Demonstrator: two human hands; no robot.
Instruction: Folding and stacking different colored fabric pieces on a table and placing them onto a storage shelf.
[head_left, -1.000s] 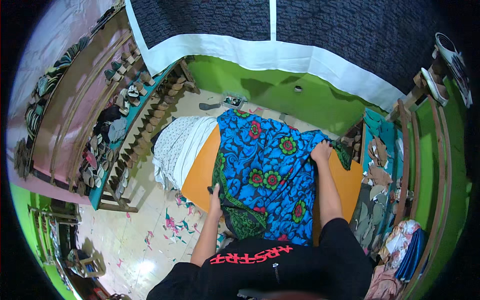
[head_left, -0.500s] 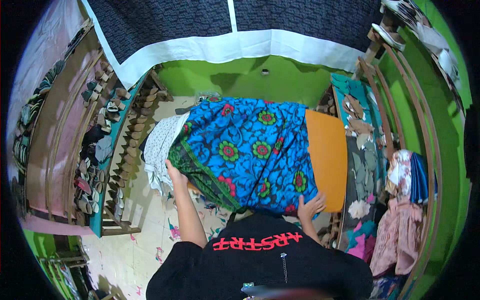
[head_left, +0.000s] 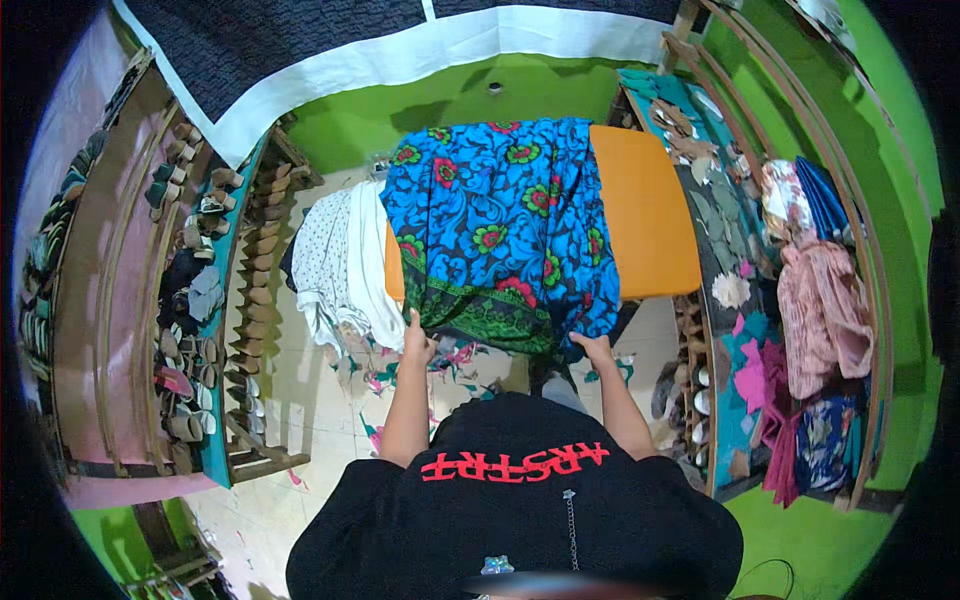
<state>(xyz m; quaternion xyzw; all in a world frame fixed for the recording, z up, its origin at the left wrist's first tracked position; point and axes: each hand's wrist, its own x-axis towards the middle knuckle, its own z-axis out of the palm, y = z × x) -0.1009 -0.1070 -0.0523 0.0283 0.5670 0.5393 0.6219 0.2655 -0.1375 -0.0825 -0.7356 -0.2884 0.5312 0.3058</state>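
Observation:
A blue cloth (head_left: 500, 205) with red and green flowers and a dark green border lies over an orange table (head_left: 650, 215). Its near edge hangs down toward me. My left hand (head_left: 418, 340) is closed on the cloth's near left corner, by the green border. My right hand (head_left: 592, 348) grips the near edge farther right, fingers partly hidden by the fabric. White dotted fabric (head_left: 335, 245) drapes off the table's left end, next to the blue cloth. Bare orange tabletop shows to the right of the cloth.
A rack of wooden shoe forms and shoes (head_left: 205, 300) runs along the left. At the right, a teal shelf (head_left: 735, 420) bears cut fabric pieces, with pink cloth (head_left: 815, 315) hanging beyond it. Coloured scraps (head_left: 380, 385) litter the tiled floor. A dark white-edged curtain (head_left: 330, 60) hangs at the back.
My right hand has moved inward, left from the orange tabletop, and now grips the cloth. The cloth's near edge is gathered between my hands, and more white fabric shows at the left. The view has shifted.

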